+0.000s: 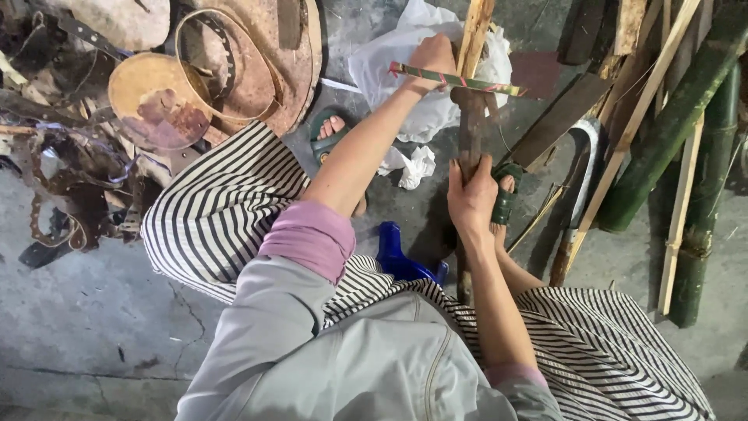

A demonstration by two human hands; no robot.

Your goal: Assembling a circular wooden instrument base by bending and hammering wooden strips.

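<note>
While the left hand [433, 58] grips a striped stick [456, 79], the right hand [470, 195] clasps a dark blade [470, 125].

Grey jacket, mauve cuffs, striped skirt

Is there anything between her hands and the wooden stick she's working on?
Nothing visible. The right hand already grips the dark blade set against the stick, and the left hand holds a green rod across it.
</note>
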